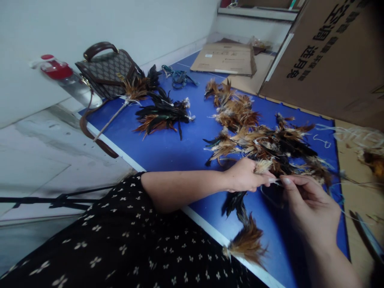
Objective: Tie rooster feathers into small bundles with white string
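Observation:
My left hand (244,176) is closed around a small bundle of feathers (263,166), whose pale tips stick out above the fingers. A thin white strand (274,181) stretches from that bundle to my right hand (313,202), where thumb and forefinger pinch its end. Just beyond both hands lies a heap of brown and black feather bunches (255,138) on the blue table (177,154). Below my left hand, dark feathers (237,204) are partly covered by it. One brown feather bunch (247,242) lies at the table's near edge.
Black feather bunches (165,112), a feather-topped stick (112,120), a patterned handbag (111,72) and a red-capped bottle (72,82) are at the left. Flat cardboard (225,59) lies behind, beside a large carton (333,68). At right are clear strands (360,136) and scissors-like blades (367,236).

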`<state>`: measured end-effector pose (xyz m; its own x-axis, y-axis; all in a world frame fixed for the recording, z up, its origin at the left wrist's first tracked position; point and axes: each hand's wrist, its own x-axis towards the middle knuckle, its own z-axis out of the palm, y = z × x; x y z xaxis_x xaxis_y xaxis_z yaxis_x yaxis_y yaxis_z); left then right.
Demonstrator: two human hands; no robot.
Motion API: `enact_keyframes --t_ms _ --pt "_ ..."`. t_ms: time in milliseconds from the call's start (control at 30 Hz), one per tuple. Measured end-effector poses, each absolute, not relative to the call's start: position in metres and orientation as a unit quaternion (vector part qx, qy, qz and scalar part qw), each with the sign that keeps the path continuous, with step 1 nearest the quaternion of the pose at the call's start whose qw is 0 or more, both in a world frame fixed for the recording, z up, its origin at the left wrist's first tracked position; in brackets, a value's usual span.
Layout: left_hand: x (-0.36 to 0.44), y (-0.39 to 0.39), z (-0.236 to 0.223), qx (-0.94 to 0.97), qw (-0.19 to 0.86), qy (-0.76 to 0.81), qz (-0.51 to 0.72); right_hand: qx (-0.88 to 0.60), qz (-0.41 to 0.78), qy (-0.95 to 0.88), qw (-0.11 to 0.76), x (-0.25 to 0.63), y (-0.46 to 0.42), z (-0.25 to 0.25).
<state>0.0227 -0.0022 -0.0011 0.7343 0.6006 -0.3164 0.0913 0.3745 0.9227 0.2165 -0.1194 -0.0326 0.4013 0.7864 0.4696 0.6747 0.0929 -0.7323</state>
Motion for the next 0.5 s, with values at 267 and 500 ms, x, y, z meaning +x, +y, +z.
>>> enact_keyframes --t_ms 267,500 --pt "0.018 0.0 0.005 0.595 0.724 0.316 0.143 -0.662 0.056 -0.537 0.52 0.216 -0.121 -0.022" --pt "0.019 0.0 -0.007 0.606 0.71 0.311 0.176 -0.648 0.011 -0.567 0.509 0.215 -0.12 -0.016"
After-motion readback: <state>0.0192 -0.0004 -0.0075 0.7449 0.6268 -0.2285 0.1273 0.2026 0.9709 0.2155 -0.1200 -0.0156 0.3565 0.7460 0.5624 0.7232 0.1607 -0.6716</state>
